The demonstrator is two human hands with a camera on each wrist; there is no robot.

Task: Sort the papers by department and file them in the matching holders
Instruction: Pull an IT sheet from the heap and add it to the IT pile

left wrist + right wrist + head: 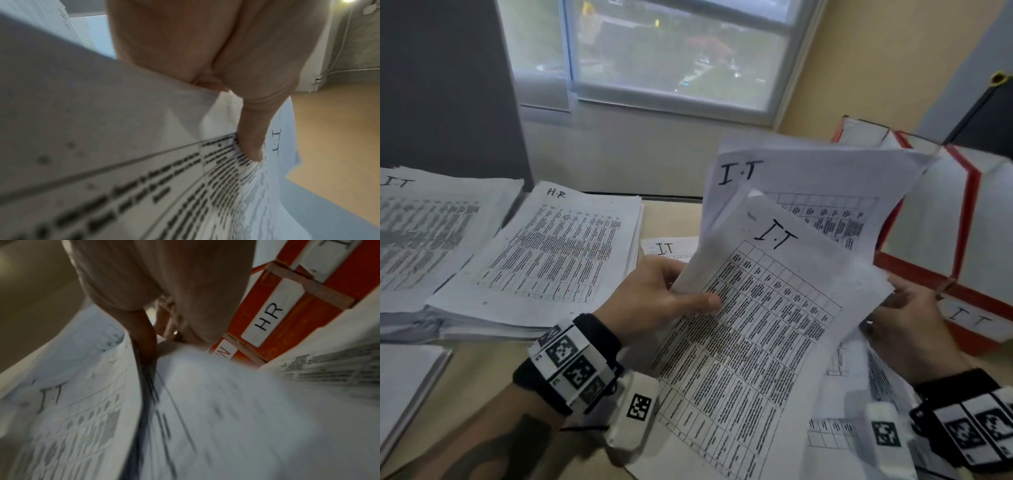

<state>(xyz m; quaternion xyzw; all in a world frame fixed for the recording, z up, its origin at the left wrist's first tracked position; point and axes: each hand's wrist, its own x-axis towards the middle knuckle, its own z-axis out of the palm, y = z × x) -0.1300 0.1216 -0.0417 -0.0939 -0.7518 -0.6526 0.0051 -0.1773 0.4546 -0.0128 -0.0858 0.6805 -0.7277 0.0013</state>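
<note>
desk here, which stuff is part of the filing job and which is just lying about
Part of the job:
- I.T sheets, held by left hand and right hand
- H.R stack
- I.T stack
- red holders, labelled HR and I.T

Lying about:
- window
- dark panel

The sheets marked I.T are showing as thin matt white paper, slightly crumpled and curling at the edges, with black printed tables and handwritten ink. Just behind them the file holders are looking like smooth orange-red card or plastic, which of the two is unclear, with white paper labels and faintly glossy strips of tape. Beneath the sheets the table is showing a smooth, matt, pale beige wood-look surface.
</note>
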